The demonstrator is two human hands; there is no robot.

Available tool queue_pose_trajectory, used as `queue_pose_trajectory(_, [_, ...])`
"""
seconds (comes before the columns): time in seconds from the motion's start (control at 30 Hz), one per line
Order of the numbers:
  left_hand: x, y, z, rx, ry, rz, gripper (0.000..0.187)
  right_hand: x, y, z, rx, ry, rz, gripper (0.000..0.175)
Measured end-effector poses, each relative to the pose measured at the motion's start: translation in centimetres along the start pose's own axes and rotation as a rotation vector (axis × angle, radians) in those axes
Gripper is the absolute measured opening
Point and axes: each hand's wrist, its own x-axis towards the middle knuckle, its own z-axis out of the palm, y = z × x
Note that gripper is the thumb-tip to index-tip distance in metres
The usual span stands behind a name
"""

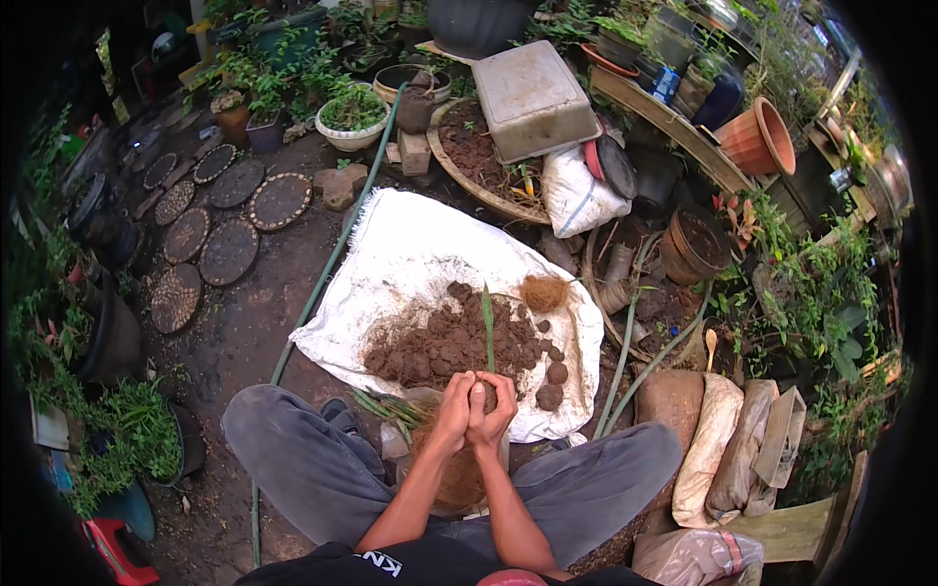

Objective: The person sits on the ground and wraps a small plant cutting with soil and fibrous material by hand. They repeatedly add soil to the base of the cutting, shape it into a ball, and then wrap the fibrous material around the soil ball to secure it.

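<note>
My left hand (454, 412) and my right hand (500, 412) are cupped together around a ball of brown soil (489, 398), mostly hidden by the fingers. From it a long, pointed green leaf cutting (488, 326) stands upright. Just beyond lies a heap of clumpy soil (432, 344) on a white woven sack (418, 227). Several rounded soil balls (549, 397) sit right of the heap, below a tuft of brown coconut fibre (544, 294). More fibre (460, 480) shows under my forearms, between my legs. Left of my hands lies a bundle of green leaf cuttings (396, 412).
A green hose (319, 289) runs along the sack's left side. Round stepping stones (229, 253) lie further left. Beyond the sack are an overturned basin (531, 91) and a wide soil-filled planter (458, 150). Stacked terracotta-coloured pots (692, 245) and filled bags (707, 450) stand at right.
</note>
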Motion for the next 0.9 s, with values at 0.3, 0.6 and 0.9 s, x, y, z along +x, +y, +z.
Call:
queue_pose_trajectory(0.3, [-0.1, -0.1, 0.0, 0.026, 0.020, 0.005, 0.019, -0.2, 0.7, 0.0, 0.014, -0.023, -0.001, 0.026])
queue_pose_trajectory(0.6, [0.8, -0.8, -1.0, -0.094, 0.073, -0.041, 0.048, 0.7, 0.7, -0.5, 0.072, -0.247, 0.098, 0.037])
queue_pose_trajectory(0.9, [-0.1, 0.4, 0.0, -0.061, -0.101, -0.011, 0.068, 0.5, 1.2, -0.4, 0.119, -0.108, 0.159, 0.033])
